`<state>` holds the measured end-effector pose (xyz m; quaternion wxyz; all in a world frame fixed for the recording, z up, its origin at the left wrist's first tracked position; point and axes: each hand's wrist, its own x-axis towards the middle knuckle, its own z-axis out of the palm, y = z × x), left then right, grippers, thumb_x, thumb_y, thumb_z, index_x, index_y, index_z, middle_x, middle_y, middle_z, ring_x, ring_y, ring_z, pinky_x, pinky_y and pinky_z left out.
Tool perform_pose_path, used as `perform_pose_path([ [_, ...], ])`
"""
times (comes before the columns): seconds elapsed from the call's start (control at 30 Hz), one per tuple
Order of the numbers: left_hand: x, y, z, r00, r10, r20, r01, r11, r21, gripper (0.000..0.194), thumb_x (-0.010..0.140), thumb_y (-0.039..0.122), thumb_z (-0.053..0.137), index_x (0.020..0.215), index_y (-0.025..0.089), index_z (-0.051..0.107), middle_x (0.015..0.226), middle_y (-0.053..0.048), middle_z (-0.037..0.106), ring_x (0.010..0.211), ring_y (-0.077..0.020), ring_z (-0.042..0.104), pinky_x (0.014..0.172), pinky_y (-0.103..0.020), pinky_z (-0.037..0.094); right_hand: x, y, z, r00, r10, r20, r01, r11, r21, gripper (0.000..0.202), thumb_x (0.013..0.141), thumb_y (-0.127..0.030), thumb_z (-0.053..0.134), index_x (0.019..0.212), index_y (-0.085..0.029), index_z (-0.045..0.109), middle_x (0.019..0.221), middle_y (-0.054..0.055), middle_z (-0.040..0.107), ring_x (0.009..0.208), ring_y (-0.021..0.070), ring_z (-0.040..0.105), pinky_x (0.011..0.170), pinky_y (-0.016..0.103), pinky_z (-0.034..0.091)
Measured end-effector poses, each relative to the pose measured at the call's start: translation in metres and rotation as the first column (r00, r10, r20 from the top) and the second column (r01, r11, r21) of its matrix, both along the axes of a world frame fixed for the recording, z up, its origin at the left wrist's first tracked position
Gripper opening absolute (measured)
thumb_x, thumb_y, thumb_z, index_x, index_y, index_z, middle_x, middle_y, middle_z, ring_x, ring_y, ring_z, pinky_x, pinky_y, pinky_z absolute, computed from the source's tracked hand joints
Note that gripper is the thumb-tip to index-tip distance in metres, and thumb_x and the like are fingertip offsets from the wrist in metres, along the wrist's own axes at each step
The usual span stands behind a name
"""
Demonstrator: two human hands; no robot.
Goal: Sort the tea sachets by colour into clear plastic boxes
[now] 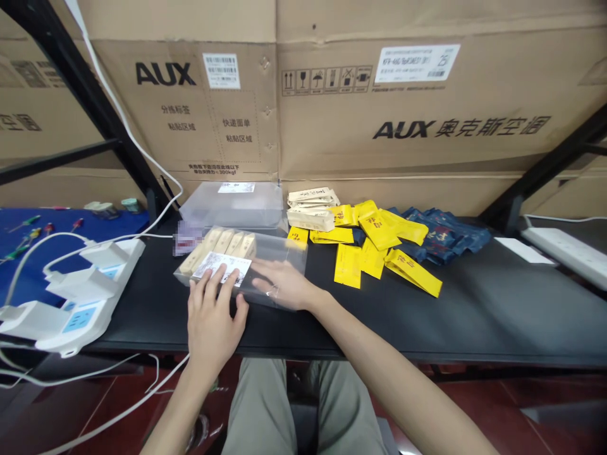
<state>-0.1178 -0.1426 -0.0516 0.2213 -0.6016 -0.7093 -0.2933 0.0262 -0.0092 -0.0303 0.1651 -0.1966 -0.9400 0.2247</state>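
Observation:
A clear plastic bag (294,256) lies flat on the black table, with several cream sachets (215,243) in a row at its left end. A white printed label (237,268) is on the bag's top. My left hand (215,316) rests with spread fingertips on the label and the bag's near edge. At the bag's right part is my right hand (282,284), fingers stretched out towards the sachets, seemingly inside the clear plastic. Its fingertips are partly hidden by the label. Beyond the bag, a stack of clear bags (232,205) carries another label.
Loose cream sachets (310,208), yellow sachets (374,230) and dark blue sachets (446,237) lie to the right. A white power strip (102,303) with plugs and cables is at left, beside a blue mat (28,272) with small tools. AUX cartons (327,139) stand behind.

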Motion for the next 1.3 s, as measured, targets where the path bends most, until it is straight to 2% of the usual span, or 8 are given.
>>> perform_pose_path([
  [0.43, 0.001, 0.001, -0.003, 1.0, -0.007, 0.021, 0.006, 0.999, 0.042, 0.048, 0.088, 0.021, 0.055, 0.136, 0.024, 0.053, 0.142, -0.009, 0.055, 0.138, -0.0333, 0.042, 0.116, -0.056, 0.03, 0.03, 0.01, 0.004, 0.987, -0.098, -0.127, 0.102, 0.994, 0.032, 0.028, 0.098, -0.03, 0.049, 0.115, -0.018, 0.067, 0.113, 0.01, 0.072, 0.102, 0.0224, 0.068, 0.089, 0.035, 0.051],
  [0.57, 0.0, 0.001, -0.003, 1.0, -0.009, 0.014, 0.009, 0.999, 0.045, 0.048, 0.088, 0.021, 0.055, 0.136, 0.024, 0.052, 0.142, -0.01, 0.055, 0.138, -0.0334, 0.042, 0.116, -0.056, 0.031, 0.052, 0.019, 0.01, 0.958, -0.233, -0.17, 0.241, 0.97, 0.031, 0.023, 0.096, -0.029, 0.049, 0.094, -0.022, 0.071, 0.095, 0.004, 0.074, 0.086, 0.0186, 0.069, 0.079, 0.03, 0.051],
  [0.7, 0.0, 0.001, -0.003, 1.0, -0.008, 0.011, 0.008, 0.999, 0.04, 0.046, 0.088, 0.021, 0.054, 0.134, 0.022, 0.054, 0.141, -0.01, 0.055, 0.138, -0.0331, 0.041, 0.117, -0.056, 0.03, 0.074, 0.037, 0.017, 0.805, -0.519, -0.286, 0.567, 0.815, 0.116, 0.024, 0.094, -0.03, 0.049, 0.086, -0.02, 0.069, 0.082, 0.006, 0.07, 0.075, 0.0203, 0.064, 0.074, 0.032, 0.05],
  [0.8, 0.001, 0.001, -0.001, 1.0, -0.008, 0.005, 0.008, 1.0, 0.024, 0.044, 0.088, 0.021, 0.054, 0.133, 0.021, 0.054, 0.141, -0.011, 0.055, 0.138, -0.0332, 0.041, 0.116, -0.055, 0.031, 0.084, 0.056, 0.018, 0.65, -0.643, -0.405, 0.751, 0.626, 0.212, 0.031, 0.094, -0.031, 0.046, 0.112, -0.016, 0.066, 0.106, 0.015, 0.065, 0.102, 0.0293, 0.059, 0.09, 0.043, 0.048],
  [0.87, 0.001, 0.001, -0.001, 1.0, -0.008, 0.007, 0.008, 1.0, 0.02, 0.044, 0.088, 0.021, 0.054, 0.133, 0.021, 0.054, 0.141, -0.01, 0.055, 0.138, -0.0332, 0.041, 0.116, -0.055, 0.031, 0.087, 0.068, 0.015, 0.631, -0.678, -0.377, 0.775, 0.565, 0.282, 0.044, 0.092, -0.032, 0.049, 0.131, -0.015, 0.057, 0.124, 0.02, 0.054, 0.115, 0.0346, 0.051, 0.096, 0.05, 0.045],
  [1.0, 0.0, 0.0, 0.0, 1.0, -0.003, 0.015, 0.003, 1.0, 0.021, 0.044, 0.089, 0.021, 0.054, 0.133, 0.021, 0.054, 0.141, -0.01, 0.055, 0.138, -0.0329, 0.041, 0.117, -0.055, 0.03, 0.09, 0.084, 0.007, 0.659, -0.706, -0.26, 0.747, 0.574, 0.336, 0.051, 0.091, -0.034, 0.052, 0.14, -0.017, 0.05, 0.131, 0.021, 0.048, 0.117, 0.0368, 0.05, 0.094, 0.053, 0.045],
  [1.17, 0.001, 0.0, 0.0, 1.0, -0.001, -0.003, 0.001, 1.0, 0.027, 0.043, 0.089, 0.021, 0.055, 0.132, 0.02, 0.055, 0.14, -0.011, 0.056, 0.137, -0.0336, 0.042, 0.116, -0.054, 0.032, 0.089, 0.086, 0.004, 0.624, -0.707, -0.333, 0.781, 0.545, 0.305, 0.041, 0.087, -0.037, 0.059, 0.119, -0.011, 0.056, 0.115, 0.02, 0.057, 0.11, 0.0351, 0.054, 0.091, 0.048, 0.047],
  [1.3, 0.001, 0.001, 0.0, 1.0, -0.009, -0.013, 0.009, 0.999, 0.037, 0.043, 0.089, 0.021, 0.055, 0.132, 0.02, 0.055, 0.139, -0.012, 0.056, 0.136, -0.0336, 0.043, 0.115, -0.055, 0.033, 0.088, 0.086, 0.002, 0.646, -0.675, -0.357, 0.763, 0.588, 0.269, 0.024, 0.088, -0.036, 0.058, 0.104, -0.017, 0.054, 0.103, 0.015, 0.064, 0.098, 0.0323, 0.059, 0.087, 0.047, 0.048],
])
